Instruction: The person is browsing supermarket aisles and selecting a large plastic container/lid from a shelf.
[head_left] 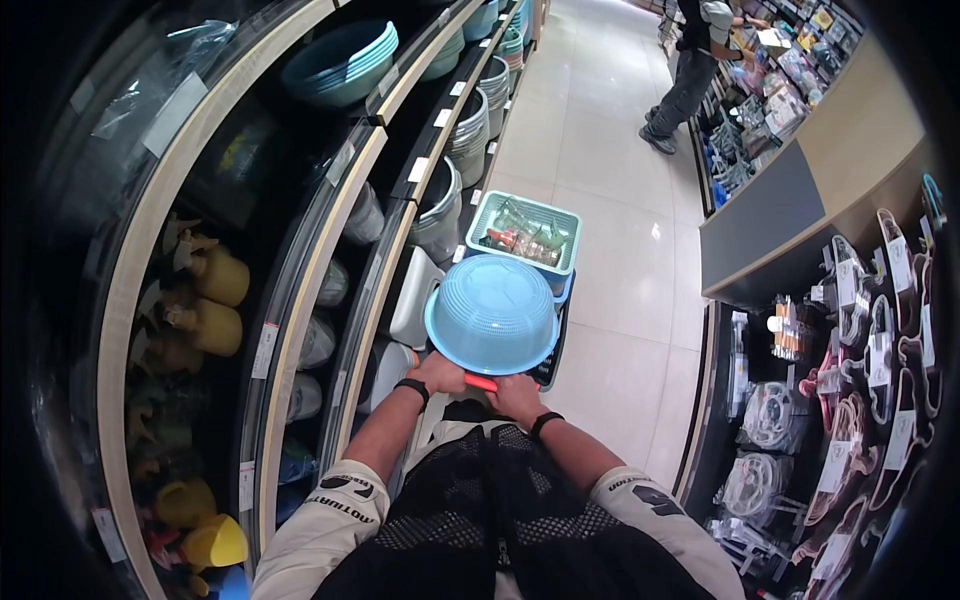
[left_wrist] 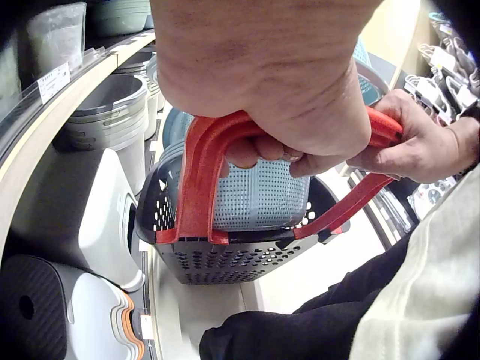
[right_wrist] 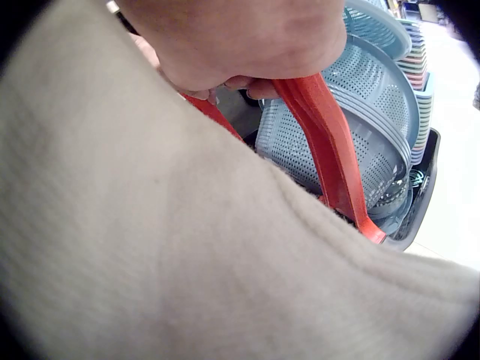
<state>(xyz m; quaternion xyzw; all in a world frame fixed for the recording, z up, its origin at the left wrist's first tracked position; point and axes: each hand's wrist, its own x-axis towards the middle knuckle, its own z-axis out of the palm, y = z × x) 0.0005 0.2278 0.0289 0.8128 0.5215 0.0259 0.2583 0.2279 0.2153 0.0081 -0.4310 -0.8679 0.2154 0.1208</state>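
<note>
We stand in a shop aisle and carry a dark shopping basket [left_wrist: 225,262] in front of us. Both our hands grip its red handles [left_wrist: 196,180]. Our left hand [head_left: 437,374] has its fingers curled tight round the handles. Our right hand [head_left: 515,395] sits just beside it and is wrapped round them too. The two hands are close together at the top of the handles.

Inside the basket is a stack of blue strainer bowls [head_left: 492,315]. They are full of tiny holes. They lie upside down, with the round bottom facing up, and they stick out over the basket's rim.

Just past the bowls is a teal basket [head_left: 524,232] with small things in it. We cannot tell what it stands on.

On our left are shelves [head_left: 395,235] with grey buckets [left_wrist: 112,112] and white stools [left_wrist: 97,217]. On our right hang packs on a rack [head_left: 860,380]. Far down the pale tiled floor [head_left: 610,250] another person [head_left: 690,70] stands by the shelves.
</note>
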